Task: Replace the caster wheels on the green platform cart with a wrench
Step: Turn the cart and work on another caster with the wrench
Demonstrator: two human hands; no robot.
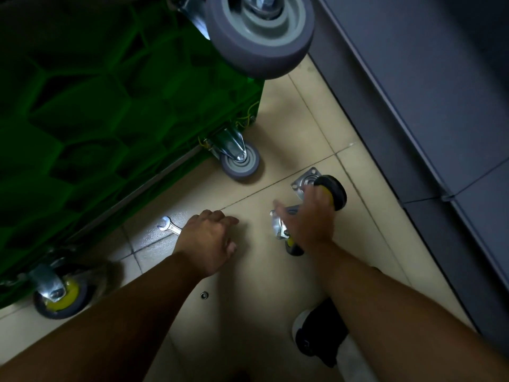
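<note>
Cart status: green platform cart (96, 106) stood tipped on its edge, underside facing the person, beyond and outboard of the left hand (209, 238). Three casters were mounted: a grey one (239, 161) on the tiles ahead of the hands, another grey one (259, 31) high above it, and a yellow-hubbed one (59, 295) outboard of the left forearm. The left hand lay over the wrench (169, 226) with fingers mostly extended; I could not tell whether it gripped the shank. The right hand (311, 216) was spread, thumb splayed, over two loose casters: a near one (278, 228) under the palm and a far one (307, 181) at the fingertips. It was blurred, and no closed grasp was visible. The wrench lay flat on the floor. Its long axis ran diagonally from under the left palm outward, with the open jaw pointing away from the right hand, toward the cart; its other end was hidden. The far caster lay on its side, mounting plate turned away from the person. Likely risks: a small nut (204, 295) sat loose by the left forearm and could be swept off or lost by an arm or the shoe (319, 332). The loose casters could roll or swivel when grabbed and nip a finger. The cart, balanced on edge, might tip if it were leaned on.
</note>
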